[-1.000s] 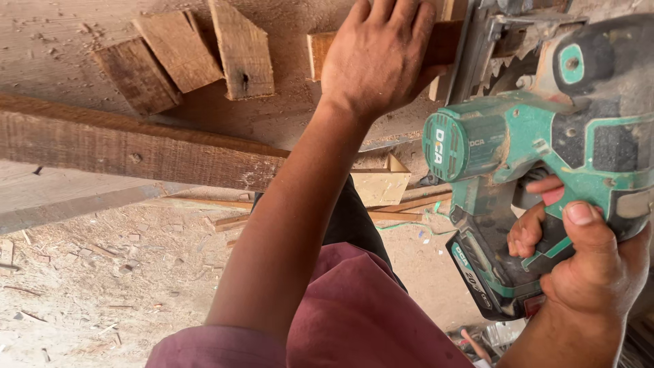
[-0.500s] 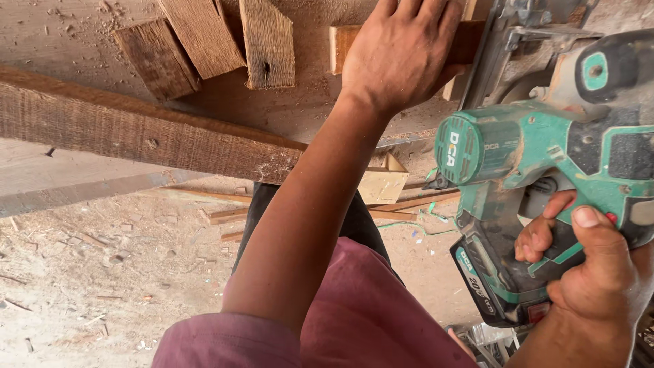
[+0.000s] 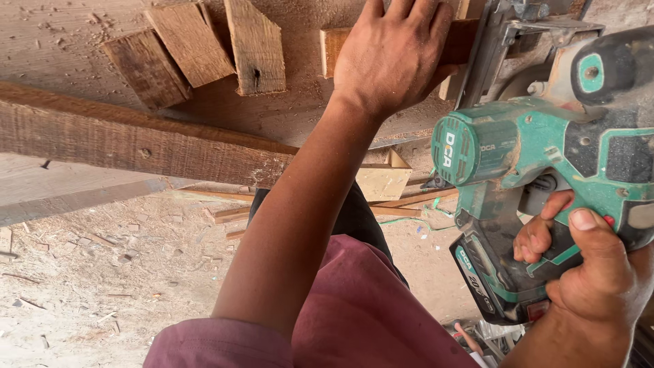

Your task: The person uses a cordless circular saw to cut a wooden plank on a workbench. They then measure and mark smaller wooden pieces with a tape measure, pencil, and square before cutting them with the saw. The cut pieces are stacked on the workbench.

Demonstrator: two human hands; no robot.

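Right grip (image 3: 586, 266) closed round circular saw (image 3: 545, 170) handle, left hand (image 3: 395, 54) pressing wood strip (image 3: 337, 44)

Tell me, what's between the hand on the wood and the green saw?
In the head view, only the saw's metal base plate stands between it and the left hand, resting on the wood strip.

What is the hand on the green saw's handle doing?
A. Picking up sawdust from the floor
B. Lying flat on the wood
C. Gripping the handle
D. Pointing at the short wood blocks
C. The right hand is wrapped around the handle of the green circular saw, while the left hand presses flat on the wooden strip on the bench.
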